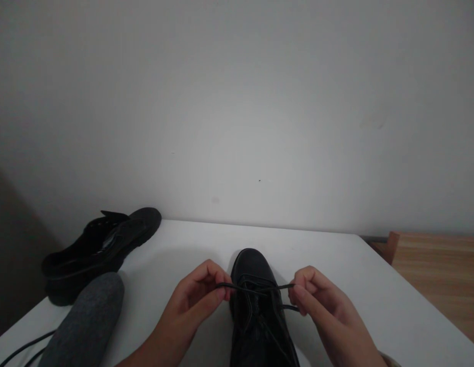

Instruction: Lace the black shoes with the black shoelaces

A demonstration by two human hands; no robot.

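A: And here's the left hand (196, 298), thumb and forefinger pinched on a black lace (237, 288) just over the left edge of the black shoe (254, 265)!

B: Across from it, the right hand (330, 311) has its own pinch, fingertips closed on the lace beyond the shoe's right edge. The two hands are well apart, the shoe between them.

A: Look at the lace: dark strands stretch from both grips and overlap above the front of the shoe. Whether they pass through an eyelet there, nobody can tell in this light.

B: There's a second strand, too, running from the shoe's right side to the right hand, just below the first!

A: And the shoe itself? Upright on the white tabletop (175, 255), toe pointing towards the pale wall (240, 102), its rear cut off by the bottom of the view.

B: Over on the left, another black shoe (87, 275) sits at the table's edge, tongue raised, toe close to the wall.

A: Just in front of it, a rounded grey fabric shape (93, 316), with thin black cords (28, 346) trailing beside it in the lower corner.

B: Far right, beyond the table's edge: a wood-grained panel (443, 275)!
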